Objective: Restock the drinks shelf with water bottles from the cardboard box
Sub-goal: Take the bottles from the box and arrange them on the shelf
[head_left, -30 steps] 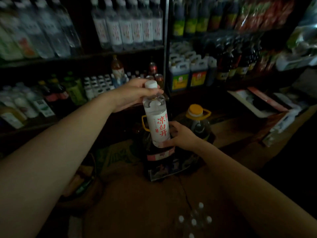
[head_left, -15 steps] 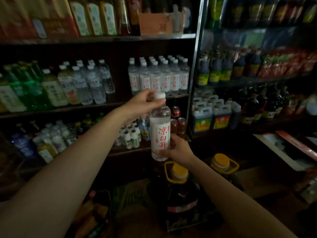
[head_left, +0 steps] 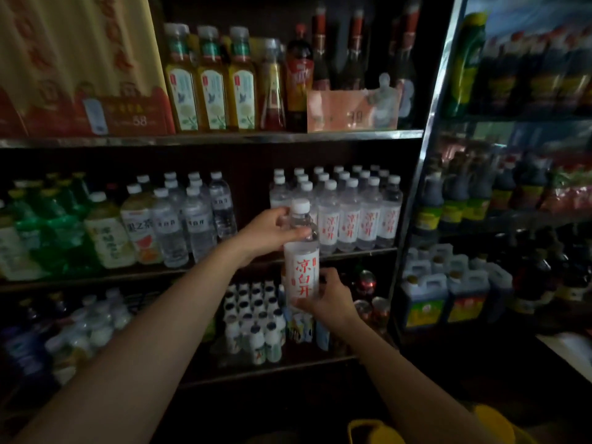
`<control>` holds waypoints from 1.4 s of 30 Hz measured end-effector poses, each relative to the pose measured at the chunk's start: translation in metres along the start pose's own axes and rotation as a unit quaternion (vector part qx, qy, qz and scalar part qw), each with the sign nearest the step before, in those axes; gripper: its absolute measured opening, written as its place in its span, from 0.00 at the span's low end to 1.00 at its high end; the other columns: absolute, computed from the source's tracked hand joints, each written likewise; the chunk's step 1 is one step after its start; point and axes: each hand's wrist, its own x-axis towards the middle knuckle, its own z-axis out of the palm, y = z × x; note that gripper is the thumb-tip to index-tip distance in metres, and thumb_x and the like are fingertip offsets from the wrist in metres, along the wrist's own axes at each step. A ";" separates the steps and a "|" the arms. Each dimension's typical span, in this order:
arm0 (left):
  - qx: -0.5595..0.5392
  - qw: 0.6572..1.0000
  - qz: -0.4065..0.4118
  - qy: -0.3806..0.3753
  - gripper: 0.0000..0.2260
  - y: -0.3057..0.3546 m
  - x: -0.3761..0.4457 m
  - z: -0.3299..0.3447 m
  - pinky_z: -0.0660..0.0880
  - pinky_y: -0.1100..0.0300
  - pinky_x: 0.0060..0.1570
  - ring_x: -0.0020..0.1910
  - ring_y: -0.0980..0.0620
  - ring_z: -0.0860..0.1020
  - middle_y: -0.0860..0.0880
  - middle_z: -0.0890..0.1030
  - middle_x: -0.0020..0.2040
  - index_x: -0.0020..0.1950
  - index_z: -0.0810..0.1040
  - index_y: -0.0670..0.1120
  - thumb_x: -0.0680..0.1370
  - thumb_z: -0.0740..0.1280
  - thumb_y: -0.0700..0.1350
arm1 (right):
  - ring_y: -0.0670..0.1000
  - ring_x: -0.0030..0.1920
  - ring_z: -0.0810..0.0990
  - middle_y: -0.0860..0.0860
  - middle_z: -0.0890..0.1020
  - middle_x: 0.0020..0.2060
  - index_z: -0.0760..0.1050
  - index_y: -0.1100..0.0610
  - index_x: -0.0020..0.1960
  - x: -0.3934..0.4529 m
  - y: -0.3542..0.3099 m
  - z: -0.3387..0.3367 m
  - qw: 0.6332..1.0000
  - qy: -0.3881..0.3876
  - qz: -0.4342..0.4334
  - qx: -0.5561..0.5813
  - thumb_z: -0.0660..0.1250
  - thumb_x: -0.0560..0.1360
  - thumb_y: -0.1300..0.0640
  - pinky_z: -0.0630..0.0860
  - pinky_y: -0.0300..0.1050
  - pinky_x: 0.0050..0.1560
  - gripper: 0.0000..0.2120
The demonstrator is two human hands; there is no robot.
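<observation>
I hold one water bottle (head_left: pixel 301 264) upright in front of the drinks shelf (head_left: pixel 355 251); it is clear, with a white cap and a white label with red characters. My left hand (head_left: pixel 267 232) grips its shoulder just below the cap. My right hand (head_left: pixel 326 298) cups its base from the right. Right behind it, on the middle shelf, stands a block of several matching water bottles (head_left: pixel 352 216). The cardboard box is out of view.
Left on the same shelf stand other clear bottles (head_left: pixel 192 219) and green and yellow drinks (head_left: pixel 64 229). Small white bottles (head_left: pixel 256 322) and cans fill the shelf below. Tea bottles (head_left: pixel 211 81) stand above. Jugs (head_left: pixel 445 296) and dark bottles occupy the right rack. Yellow caps (head_left: pixel 371 431) show at the bottom edge.
Both hands have lifted the bottle from above the floor jugs up to the middle shelf's height, and my view has tilted up from the floor to the shelves.
</observation>
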 end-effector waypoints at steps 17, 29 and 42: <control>0.047 0.994 -0.014 0.095 0.16 -0.083 0.140 -0.052 0.72 0.61 0.52 0.58 0.56 0.74 0.54 0.77 0.60 0.60 0.76 0.53 0.74 0.70 0.54 | 0.49 0.49 0.80 0.47 0.81 0.49 0.71 0.51 0.57 0.173 0.002 0.057 1.000 0.014 0.008 0.005 0.79 0.65 0.53 0.80 0.49 0.50 0.25; 0.068 0.993 -0.022 0.097 0.18 -0.103 0.188 -0.040 0.76 0.63 0.46 0.51 0.56 0.76 0.56 0.77 0.51 0.61 0.76 0.50 0.74 0.71 0.52 | 0.50 0.51 0.78 0.48 0.77 0.50 0.68 0.52 0.55 0.214 0.030 0.080 0.995 0.087 0.038 0.007 0.78 0.63 0.55 0.79 0.52 0.51 0.26; 0.103 0.981 -0.002 0.162 0.16 -0.117 0.208 -0.043 0.69 0.72 0.39 0.49 0.57 0.78 0.52 0.81 0.53 0.60 0.78 0.47 0.74 0.71 0.51 | 0.58 0.45 0.81 0.55 0.81 0.42 0.67 0.56 0.43 0.227 0.028 0.105 0.977 0.102 -0.056 -0.178 0.62 0.78 0.54 0.73 0.48 0.39 0.08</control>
